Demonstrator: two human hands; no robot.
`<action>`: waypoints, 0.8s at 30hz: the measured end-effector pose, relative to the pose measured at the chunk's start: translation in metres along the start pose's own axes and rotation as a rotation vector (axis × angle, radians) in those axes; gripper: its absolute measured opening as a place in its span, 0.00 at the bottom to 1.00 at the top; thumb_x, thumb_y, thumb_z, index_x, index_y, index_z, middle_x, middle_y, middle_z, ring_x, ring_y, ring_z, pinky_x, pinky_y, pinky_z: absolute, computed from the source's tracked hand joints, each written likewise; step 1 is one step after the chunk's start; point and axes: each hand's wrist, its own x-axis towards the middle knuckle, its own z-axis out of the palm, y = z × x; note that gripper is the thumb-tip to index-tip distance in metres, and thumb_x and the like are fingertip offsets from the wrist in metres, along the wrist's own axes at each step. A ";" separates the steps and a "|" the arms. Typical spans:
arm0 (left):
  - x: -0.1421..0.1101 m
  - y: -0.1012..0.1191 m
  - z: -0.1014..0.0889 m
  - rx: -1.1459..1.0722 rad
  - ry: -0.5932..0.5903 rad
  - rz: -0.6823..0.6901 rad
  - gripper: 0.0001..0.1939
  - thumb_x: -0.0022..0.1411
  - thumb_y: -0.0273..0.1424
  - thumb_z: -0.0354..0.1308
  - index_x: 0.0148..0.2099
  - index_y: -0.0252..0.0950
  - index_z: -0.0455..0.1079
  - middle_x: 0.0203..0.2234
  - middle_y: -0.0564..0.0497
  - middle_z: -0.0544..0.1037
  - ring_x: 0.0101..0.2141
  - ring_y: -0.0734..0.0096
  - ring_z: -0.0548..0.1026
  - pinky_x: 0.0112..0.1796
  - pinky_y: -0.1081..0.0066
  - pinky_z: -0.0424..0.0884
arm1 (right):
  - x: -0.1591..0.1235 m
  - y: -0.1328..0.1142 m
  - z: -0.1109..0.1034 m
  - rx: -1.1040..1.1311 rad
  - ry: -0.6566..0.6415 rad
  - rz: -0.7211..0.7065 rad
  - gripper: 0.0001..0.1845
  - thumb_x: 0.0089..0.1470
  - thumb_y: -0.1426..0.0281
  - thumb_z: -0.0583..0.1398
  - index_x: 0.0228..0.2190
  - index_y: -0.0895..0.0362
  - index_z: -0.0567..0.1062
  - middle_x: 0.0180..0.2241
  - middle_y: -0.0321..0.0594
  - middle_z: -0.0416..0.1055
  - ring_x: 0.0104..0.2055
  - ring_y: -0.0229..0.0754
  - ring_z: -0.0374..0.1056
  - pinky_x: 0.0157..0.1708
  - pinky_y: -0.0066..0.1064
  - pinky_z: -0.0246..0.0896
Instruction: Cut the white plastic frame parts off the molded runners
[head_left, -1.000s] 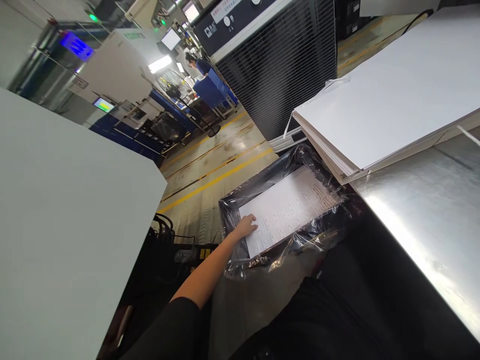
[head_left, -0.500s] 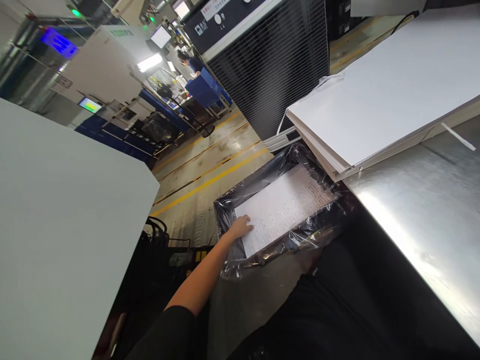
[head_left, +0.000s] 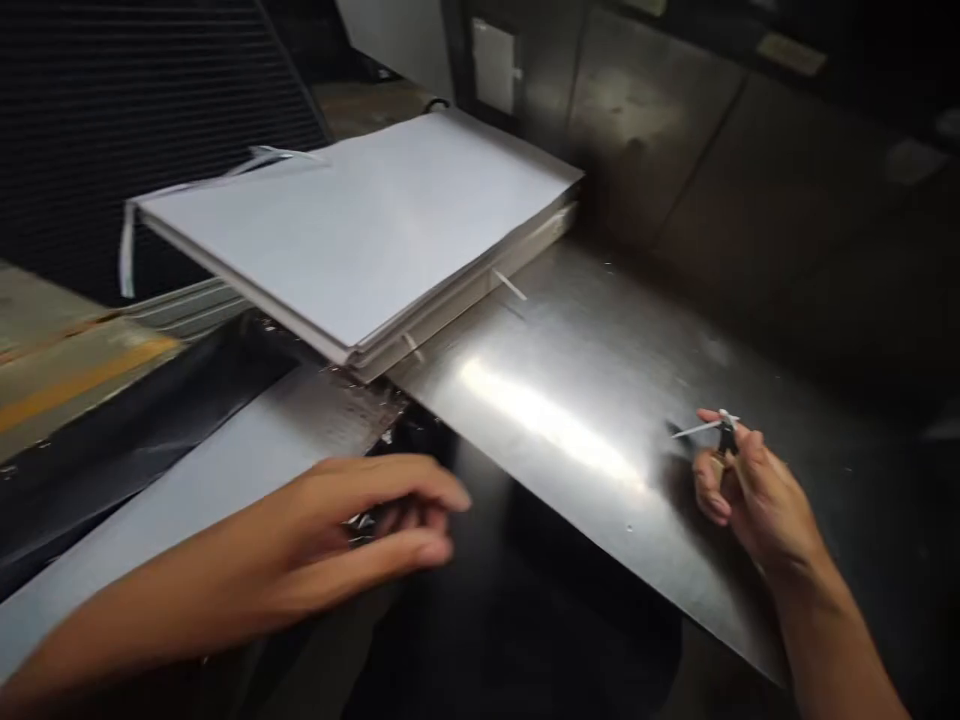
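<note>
Grip: the right hand (head_left: 757, 510) is clamped on a small dark clip (head_left: 726, 434), pinching it between thumb and fingertips, with a thin white strip (head_left: 701, 429) sticking out to the left. The left hand (head_left: 247, 560) holds nothing; it is slightly blurred, its fingers loosely curled and a little apart.

Clip: it sits in the pinch just above a brushed steel sheet (head_left: 555, 420), toward the sheet's right side and well apart from everything else on it.

Left hand: it lies over a dark gap, just beside the end of a pale sheet (head_left: 225, 480). Contact with that sheet cannot be told.

Stack: a stack of white sheets (head_left: 352, 230) rests on the steel at the far left, well away from both hands. Short white tabs (head_left: 510, 285) stick out from its long edge.

Handling: a piece this small probably sits safest on the fingertip pads, with the pinch firm and the strip kept clear of the steel so it does not snag.

Surroundings: black plastic film (head_left: 135, 390), a yellow floor stripe (head_left: 75, 385), a slatted dark panel (head_left: 150, 120) and steel wall panels (head_left: 660, 130).
</note>
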 end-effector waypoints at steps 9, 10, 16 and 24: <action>0.237 0.079 0.120 -0.239 -0.250 0.374 0.13 0.73 0.41 0.70 0.49 0.37 0.79 0.38 0.50 0.82 0.33 0.67 0.78 0.31 0.72 0.70 | -0.004 -0.007 0.006 0.233 -0.126 -0.043 0.39 0.75 0.34 0.62 0.67 0.50 0.65 0.28 0.30 0.67 0.18 0.37 0.50 0.17 0.25 0.54; 0.247 0.084 0.127 -0.277 -0.296 0.384 0.13 0.73 0.41 0.70 0.48 0.36 0.79 0.37 0.50 0.82 0.33 0.67 0.78 0.31 0.72 0.70 | -0.006 -0.007 0.005 0.247 -0.126 -0.059 0.39 0.75 0.34 0.62 0.67 0.49 0.65 0.28 0.30 0.68 0.18 0.37 0.50 0.17 0.25 0.54; 0.266 0.098 0.149 -0.457 -0.429 0.406 0.10 0.76 0.35 0.66 0.43 0.34 0.78 0.32 0.52 0.78 0.31 0.72 0.73 0.33 0.73 0.67 | -0.008 -0.003 -0.002 0.186 -0.090 -0.195 0.37 0.80 0.38 0.58 0.72 0.49 0.60 0.32 0.34 0.73 0.21 0.39 0.58 0.22 0.27 0.60; 0.262 0.068 0.161 -0.331 -0.280 0.541 0.04 0.82 0.29 0.61 0.50 0.38 0.78 0.42 0.52 0.80 0.40 0.69 0.75 0.42 0.69 0.69 | -0.016 0.015 -0.001 -0.356 -0.007 -0.301 0.38 0.85 0.48 0.58 0.81 0.45 0.50 0.35 0.35 0.72 0.31 0.44 0.65 0.32 0.33 0.61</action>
